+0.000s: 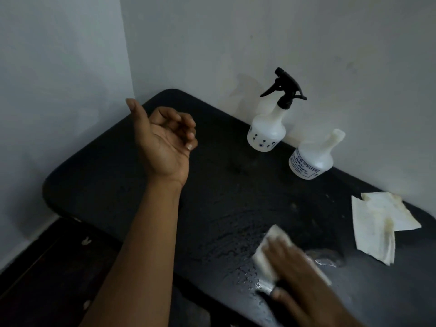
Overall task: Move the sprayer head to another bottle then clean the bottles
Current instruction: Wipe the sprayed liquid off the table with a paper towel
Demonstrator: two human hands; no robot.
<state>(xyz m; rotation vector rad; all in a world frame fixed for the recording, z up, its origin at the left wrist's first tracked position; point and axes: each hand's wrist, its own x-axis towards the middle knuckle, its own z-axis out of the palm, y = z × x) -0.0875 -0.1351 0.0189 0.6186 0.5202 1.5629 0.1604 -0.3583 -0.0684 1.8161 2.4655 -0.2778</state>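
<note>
Two white plastic bottles stand at the back of a black table [113, 175], against the wall. The left bottle [266, 131] carries the black sprayer head [285, 88]. The right bottle [311, 159], with printed text, has a bare neck and no cap. My left hand [165, 142] hovers over the table's left part, palm up, fingers loosely curled, holding nothing. My right hand [295, 272], blurred, presses a white tissue [266, 253] flat on the wet tabletop near the front.
A stained, crumpled white tissue [377, 227] lies at the table's right edge. Water streaks and drops cover the tabletop around my right hand. Grey walls close the back and left side. Dark floor [47, 279] shows below the table's left edge.
</note>
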